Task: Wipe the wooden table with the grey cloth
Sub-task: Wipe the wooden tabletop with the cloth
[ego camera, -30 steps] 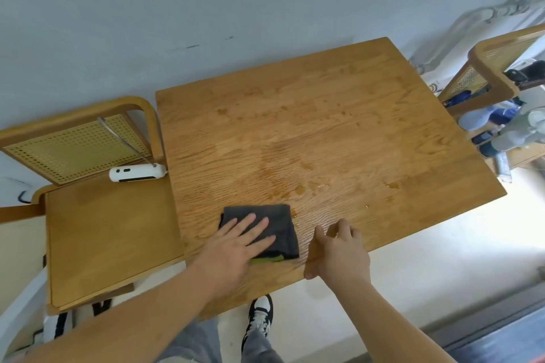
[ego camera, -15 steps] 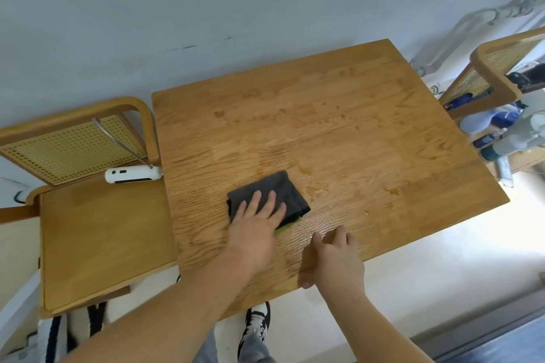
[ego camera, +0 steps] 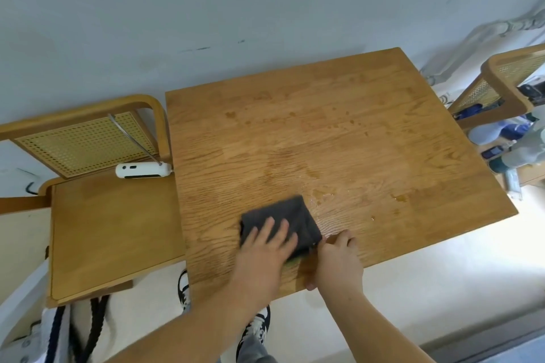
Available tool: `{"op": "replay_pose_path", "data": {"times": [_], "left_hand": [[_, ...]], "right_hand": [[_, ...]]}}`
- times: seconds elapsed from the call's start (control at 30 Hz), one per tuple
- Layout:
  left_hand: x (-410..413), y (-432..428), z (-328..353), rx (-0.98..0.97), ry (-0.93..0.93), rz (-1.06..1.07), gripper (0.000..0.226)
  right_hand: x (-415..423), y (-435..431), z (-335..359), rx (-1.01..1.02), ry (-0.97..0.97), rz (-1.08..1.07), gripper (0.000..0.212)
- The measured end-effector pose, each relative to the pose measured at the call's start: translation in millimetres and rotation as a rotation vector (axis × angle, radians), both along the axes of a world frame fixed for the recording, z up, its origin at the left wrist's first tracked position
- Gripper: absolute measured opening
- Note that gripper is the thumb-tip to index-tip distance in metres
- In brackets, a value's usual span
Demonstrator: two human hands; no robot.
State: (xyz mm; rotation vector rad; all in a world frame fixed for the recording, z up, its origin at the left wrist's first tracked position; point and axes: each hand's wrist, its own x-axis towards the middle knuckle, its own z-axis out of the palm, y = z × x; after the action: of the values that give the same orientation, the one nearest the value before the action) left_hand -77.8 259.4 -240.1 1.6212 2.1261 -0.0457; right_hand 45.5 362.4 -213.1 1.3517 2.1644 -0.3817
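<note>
Your flat, spread left hand (ego camera: pixel 267 247) has pulled the folded grey cloth (ego camera: pixel 290 218) back toward your right hand (ego camera: pixel 339 262), which rests loosely curled on the wooden worktop (ego camera: pixel 354 132); the wet spots (ego camera: pixel 324 194) beyond remain unwiped.

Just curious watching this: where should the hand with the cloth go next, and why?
Probably slide the left hand, pressed flat on the grey cloth, forward and right. Shiny wet patches lie just beyond the cloth on the wooden table, still unwiped.

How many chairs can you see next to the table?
2. One chair stands at the left side of the wooden table, with a white gadget on its seat. The other chair is at the right edge, only partly in view. More may be hidden outside the picture.
</note>
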Motion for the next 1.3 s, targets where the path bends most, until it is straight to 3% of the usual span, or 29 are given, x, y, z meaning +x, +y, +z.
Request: {"op": "replay_pose_path", "data": {"times": [0.1,0.2,0.33,0.4,0.53,0.63,0.67,0.77,0.83,0.97,1.1,1.23,1.3], "left_hand": [[5,-30,1,-0.031,-0.004,-0.227,0.077],[-39,-30,8,-0.059,0.060,-0.251,0.076],[-66,-38,6,-0.005,0.027,0.219,0.091],[-42,-46,7,0.009,0.042,0.283,0.090],[1,-77,13,-0.132,0.006,-0.123,0.087],[-39,-87,18,-0.143,0.046,-0.331,0.080],[-57,-88,16,-0.141,0.063,-0.278,0.081],[-81,-89,13,0.010,0.028,0.196,0.087],[-59,-86,14,0.010,0.018,0.337,0.088],[-10,-99,13,-0.108,-0.005,0.009,0.090],[-51,-100,23,-0.198,0.099,-0.231,0.082],[-79,-79,28,-0.129,0.028,0.232,0.086],[-70,-73,28,-0.109,0.002,0.304,0.085]], "right_hand": [[-4,-3,-5,0.029,-0.003,-0.009,0.090],[-11,-5,-6,0.065,0.011,-0.054,0.073],[-10,-4,-7,0.020,0.012,-0.067,0.081],[-7,-4,-7,0.010,0.017,-0.064,0.086],[-5,-3,-5,0.001,0.026,-0.048,0.091],[-7,0,-4,-0.012,0.014,-0.048,0.095],[-8,0,-4,-0.021,0.007,-0.049,0.098],[-9,1,-4,-0.038,-0.007,-0.057,0.100],[-8,1,-5,-0.038,-0.013,-0.060,0.097],[-9,0,-2,-0.028,-0.018,-0.048,0.093],[-9,-3,2,-0.017,-0.010,-0.039,0.093],[-3,-6,3,-0.032,0.054,-0.071,0.098],[-3,-5,11,-0.046,0.115,-0.071,0.091]]}}
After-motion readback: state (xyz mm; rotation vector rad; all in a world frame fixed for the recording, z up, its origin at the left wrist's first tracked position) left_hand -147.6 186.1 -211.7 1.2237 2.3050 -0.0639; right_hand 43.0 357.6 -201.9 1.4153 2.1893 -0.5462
